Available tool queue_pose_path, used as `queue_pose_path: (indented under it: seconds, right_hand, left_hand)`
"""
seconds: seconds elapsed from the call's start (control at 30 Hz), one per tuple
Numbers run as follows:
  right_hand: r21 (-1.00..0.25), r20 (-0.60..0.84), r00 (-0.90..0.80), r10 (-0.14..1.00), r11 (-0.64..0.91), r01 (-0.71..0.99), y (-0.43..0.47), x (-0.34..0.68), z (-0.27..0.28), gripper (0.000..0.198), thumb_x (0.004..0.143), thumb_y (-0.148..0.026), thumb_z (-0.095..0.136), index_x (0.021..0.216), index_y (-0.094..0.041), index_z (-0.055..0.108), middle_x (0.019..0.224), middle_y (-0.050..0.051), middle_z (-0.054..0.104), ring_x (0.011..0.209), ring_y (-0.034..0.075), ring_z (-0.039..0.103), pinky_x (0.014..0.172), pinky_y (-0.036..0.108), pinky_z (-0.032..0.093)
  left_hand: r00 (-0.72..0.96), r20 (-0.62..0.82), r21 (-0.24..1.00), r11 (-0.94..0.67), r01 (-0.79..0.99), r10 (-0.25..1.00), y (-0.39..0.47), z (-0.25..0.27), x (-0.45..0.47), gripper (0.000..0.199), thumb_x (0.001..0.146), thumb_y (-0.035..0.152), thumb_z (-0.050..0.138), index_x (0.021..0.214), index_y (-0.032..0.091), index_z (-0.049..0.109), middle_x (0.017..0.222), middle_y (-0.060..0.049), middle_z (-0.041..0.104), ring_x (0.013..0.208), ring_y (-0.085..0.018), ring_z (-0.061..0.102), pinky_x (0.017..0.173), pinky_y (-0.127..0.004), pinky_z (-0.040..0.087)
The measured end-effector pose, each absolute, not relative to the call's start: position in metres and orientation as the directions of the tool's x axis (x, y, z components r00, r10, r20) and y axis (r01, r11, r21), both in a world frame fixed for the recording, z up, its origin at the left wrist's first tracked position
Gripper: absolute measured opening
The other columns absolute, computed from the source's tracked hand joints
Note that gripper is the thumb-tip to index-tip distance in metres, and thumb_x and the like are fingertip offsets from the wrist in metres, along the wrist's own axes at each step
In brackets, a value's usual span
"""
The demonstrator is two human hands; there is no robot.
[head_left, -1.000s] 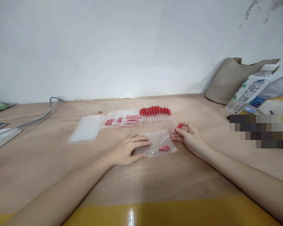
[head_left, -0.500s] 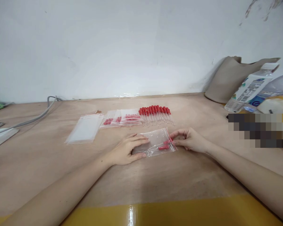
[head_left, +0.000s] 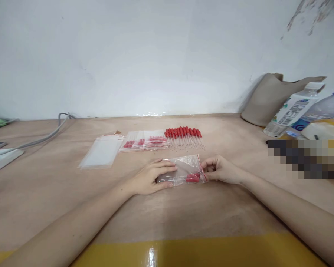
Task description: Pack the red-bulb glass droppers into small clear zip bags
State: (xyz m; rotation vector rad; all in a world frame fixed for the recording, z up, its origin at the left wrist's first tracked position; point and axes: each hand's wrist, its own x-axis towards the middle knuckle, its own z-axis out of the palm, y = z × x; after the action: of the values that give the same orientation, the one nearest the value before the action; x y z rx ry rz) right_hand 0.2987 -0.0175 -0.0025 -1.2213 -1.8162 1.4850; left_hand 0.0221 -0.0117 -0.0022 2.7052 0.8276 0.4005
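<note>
- The bag [head_left: 181, 171] on the table [head_left: 167, 215] is thin, clear plastic, shiny and puckered, catching bright streaks.
- The red bulbs [head_left: 192, 179] inside it look like smooth rubber or soft plastic.
- Over in the row of droppers [head_left: 183, 132], the stems are slim and see-through; plastic or glass, I can't tell from here.
- The flat stack of bags [head_left: 100, 152] is milky, smooth plastic film.
- That table has a smooth, wood-like top with a soft sheen; the yellow strip [head_left: 122, 252] along its edge is properly glossy.
- The wall [head_left: 128, 63] is pale and mostly matt, roughly marked up in one corner.
- The grey cable [head_left: 44, 141] looks like smooth plastic.
</note>
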Motion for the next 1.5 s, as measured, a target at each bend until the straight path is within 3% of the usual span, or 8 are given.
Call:
queue_pose_path:
  seconds: [0.23, 0.53, 0.6, 0.7, 0.87, 1.0, 1.2, 1.5]
  right_hand:
    - [-0.936, -0.079, -0.399, 0.914, 0.069, 0.345, -0.015, 0.291, -0.008, 0.021, 0.059, -0.035, 0.073, 0.065, -0.016, 0.065, 0.046, -0.006, 0.047, 0.044, 0.006, 0.039, 0.044, 0.019, 0.032]
    - [-0.844, 0.048, -0.636, 0.770, 0.372, 0.387, -0.013, 0.301, -0.005, 0.027, 0.077, -0.040, 0.054, 0.075, -0.017, 0.068, 0.079, 0.002, 0.064, 0.075, 0.013, 0.056, 0.070, 0.025, 0.044]
    - [-0.841, 0.045, -0.518, 0.854, 0.312, 0.442, -0.007, 0.305, -0.008, 0.026, 0.077, -0.039, 0.054, 0.080, -0.017, 0.067, 0.076, 0.003, 0.064, 0.069, 0.013, 0.056, 0.065, 0.025, 0.044]
    - [-0.812, 0.131, -0.117, 0.984, 0.174, 0.557, 0.013, 0.313, -0.017, 0.024, 0.073, -0.037, 0.057, 0.081, -0.015, 0.064, 0.071, 0.003, 0.063, 0.061, 0.012, 0.055, 0.058, 0.024, 0.043]
    - [-0.714, 0.239, 0.256, 0.937, -0.009, 0.700, 0.067, 0.322, -0.022, 0.025, 0.068, -0.033, 0.062, 0.084, -0.013, 0.061, 0.076, 0.006, 0.064, 0.062, 0.013, 0.056, 0.055, 0.023, 0.043]
    - [-0.708, 0.133, 0.296, 0.946, -0.119, 0.697, 0.097, 0.316, -0.014, 0.033, 0.061, -0.040, 0.069, 0.079, -0.014, 0.061, 0.067, 0.005, 0.062, 0.054, 0.012, 0.054, 0.047, 0.023, 0.040]
    - [-0.866, -0.167, 0.286, 0.943, -0.280, 0.415, 0.111, 0.309, -0.002, 0.026, 0.052, -0.025, 0.078, 0.059, -0.014, 0.056, 0.038, -0.004, 0.042, 0.033, 0.006, 0.035, 0.032, 0.019, 0.025]
    - [-0.936, -0.196, 0.272, 0.942, -0.263, 0.233, 0.112, 0.320, -0.006, 0.013, 0.059, -0.006, 0.066, 0.065, -0.012, 0.056, 0.040, -0.004, 0.044, 0.034, 0.004, 0.035, 0.030, 0.015, 0.025]
  left_hand:
    - [0.800, 0.157, 0.332, -0.794, 0.509, 0.579, -0.014, 0.002, 0.024, 0.049, 0.085, 0.045, 0.053, 0.129, 0.024, 0.047, 0.133, -0.007, 0.047, 0.125, -0.023, 0.041, 0.107, -0.044, 0.026]
    - [0.809, 0.171, 0.322, -0.808, 0.494, 0.563, -0.013, 0.000, 0.022, 0.046, 0.086, 0.044, 0.052, 0.128, 0.026, 0.048, 0.133, -0.006, 0.047, 0.125, -0.023, 0.041, 0.107, -0.044, 0.025]
    - [0.815, 0.163, 0.305, -0.814, 0.495, 0.556, -0.013, 0.000, 0.023, 0.044, 0.087, 0.044, 0.051, 0.127, 0.027, 0.049, 0.134, -0.006, 0.046, 0.126, -0.022, 0.040, 0.107, -0.044, 0.024]
    - [0.824, 0.147, 0.286, -0.821, 0.494, 0.547, -0.013, 0.002, 0.023, 0.040, 0.088, 0.043, 0.049, 0.125, 0.028, 0.051, 0.137, -0.006, 0.042, 0.126, -0.022, 0.038, 0.108, -0.043, 0.023]
    - [0.833, 0.120, 0.302, -0.819, 0.488, 0.541, -0.012, 0.003, 0.023, 0.039, 0.088, 0.041, 0.050, 0.126, 0.031, 0.050, 0.139, -0.005, 0.040, 0.127, -0.023, 0.037, 0.107, -0.045, 0.024]
    - [0.831, 0.128, 0.311, -0.818, 0.484, 0.541, -0.012, 0.002, 0.023, 0.039, 0.089, 0.041, 0.049, 0.127, 0.030, 0.049, 0.139, -0.005, 0.040, 0.128, -0.023, 0.036, 0.107, -0.045, 0.024]
    - [0.828, 0.126, 0.307, -0.815, 0.491, 0.546, -0.014, 0.001, 0.023, 0.039, 0.089, 0.042, 0.048, 0.126, 0.029, 0.050, 0.139, -0.006, 0.040, 0.128, -0.022, 0.037, 0.108, -0.044, 0.023]
    - [0.832, 0.141, 0.300, -0.824, 0.480, 0.536, -0.013, 0.000, 0.023, 0.039, 0.089, 0.041, 0.049, 0.126, 0.029, 0.049, 0.138, -0.006, 0.040, 0.127, -0.022, 0.037, 0.108, -0.044, 0.022]
